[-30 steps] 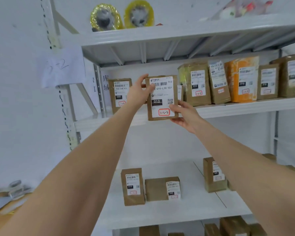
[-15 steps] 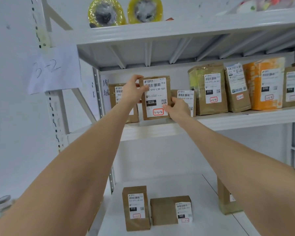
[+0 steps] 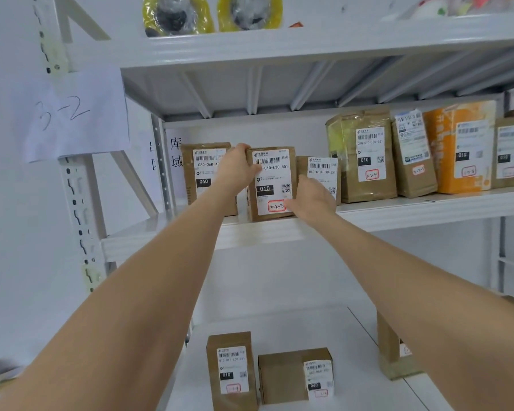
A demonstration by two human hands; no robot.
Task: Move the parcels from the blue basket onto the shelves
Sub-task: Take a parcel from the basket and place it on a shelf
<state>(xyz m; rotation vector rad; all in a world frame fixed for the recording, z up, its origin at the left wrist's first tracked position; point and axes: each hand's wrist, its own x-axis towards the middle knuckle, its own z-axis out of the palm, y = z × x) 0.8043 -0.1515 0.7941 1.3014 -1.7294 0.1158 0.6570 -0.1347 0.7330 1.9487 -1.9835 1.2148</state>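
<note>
Parcel [image 3: 272, 185], brown with a white label marked 010, stands upright at frame centre, base on the front of the middle shelf [image 3: 413, 213]. We grip it with both hands: left hand [image 3: 238, 170] curled round its upper left corner, right hand [image 3: 312, 200] holding its lower right edge. Just left of it: 060 box [image 3: 202, 173]. Just right, set further back: smaller box [image 3: 319, 170]. Bagged packets [image 3: 365, 155] line the shelf toward the right. Upper left: paper sheet [image 3: 72, 114] reading 3-2. Bottom of frame, on the lower shelf [image 3: 353, 336]: upright box [image 3: 232, 369] beside a flat box [image 3: 282, 378].
</note>
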